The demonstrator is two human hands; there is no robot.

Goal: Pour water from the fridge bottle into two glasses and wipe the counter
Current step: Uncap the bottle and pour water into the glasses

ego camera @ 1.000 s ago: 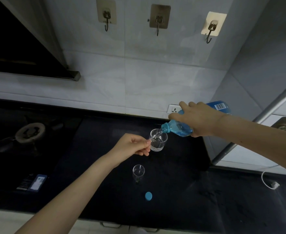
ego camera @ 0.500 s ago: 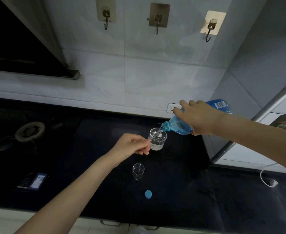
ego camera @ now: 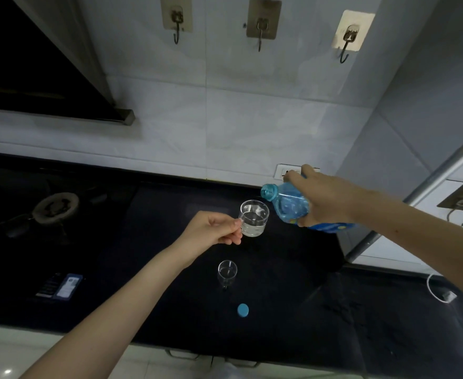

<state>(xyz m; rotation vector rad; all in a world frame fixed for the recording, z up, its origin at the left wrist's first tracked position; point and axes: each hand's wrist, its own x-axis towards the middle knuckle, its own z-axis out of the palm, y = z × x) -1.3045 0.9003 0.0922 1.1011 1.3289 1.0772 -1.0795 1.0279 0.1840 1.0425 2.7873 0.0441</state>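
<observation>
The left hand [ego camera: 211,228] curls its fingers around the side of a glass [ego camera: 253,218], pinching it near the rim and holding it above the dark counter [ego camera: 293,310]; the glass holds some water. The right hand [ego camera: 326,198] wraps around a blue bottle [ego camera: 287,203], gripping it from above, tilted with its open mouth just beside the glass rim. A second glass [ego camera: 227,272] stands on the counter below, and a blue cap [ego camera: 242,309] lies near it.

Blue bottle [ego camera: 287,205], blue cap [ego camera: 242,309], clear glasses [ego camera: 253,218], black counter [ego camera: 279,310], pale grey wall tiles [ego camera: 224,119].
</observation>
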